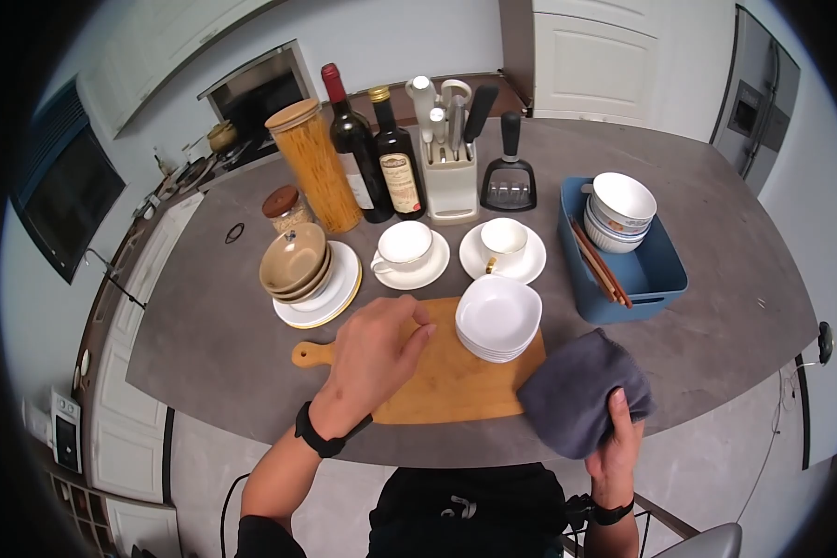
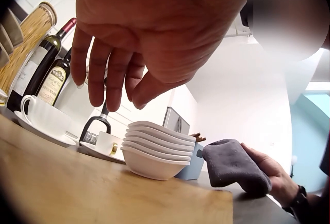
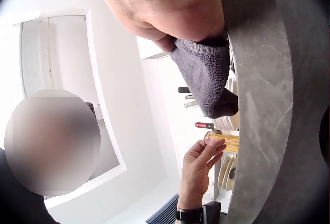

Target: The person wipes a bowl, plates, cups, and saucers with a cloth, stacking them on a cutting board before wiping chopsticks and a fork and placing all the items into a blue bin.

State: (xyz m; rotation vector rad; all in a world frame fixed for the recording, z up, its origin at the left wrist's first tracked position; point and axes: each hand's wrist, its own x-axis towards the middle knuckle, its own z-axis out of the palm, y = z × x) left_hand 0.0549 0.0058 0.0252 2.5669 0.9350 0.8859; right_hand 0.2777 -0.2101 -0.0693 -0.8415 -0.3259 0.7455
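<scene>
My left hand (image 1: 377, 349) hovers over the left part of the wooden cutting board (image 1: 418, 402), and its loosely bent fingers hold nothing in the left wrist view. A stack of several white squarish bowls (image 1: 498, 314) stands on the board's right half, to the right of that hand. My right hand (image 1: 616, 445) grips a dark grey cloth (image 1: 577, 391), thumb on top, beside the board's right end. The cloth hangs folded from this hand in the right wrist view, where most of the gripping fingers are hidden.
Brown bowls (image 1: 291, 260) on white plates (image 1: 349, 284) sit at left. Behind the board stand two cups with saucers (image 1: 405, 244), a pasta jar (image 1: 318, 172), two bottles (image 1: 358, 153) and a knife block (image 1: 449, 181). A blue bin (image 1: 614, 305) with bowls and chopsticks is at right.
</scene>
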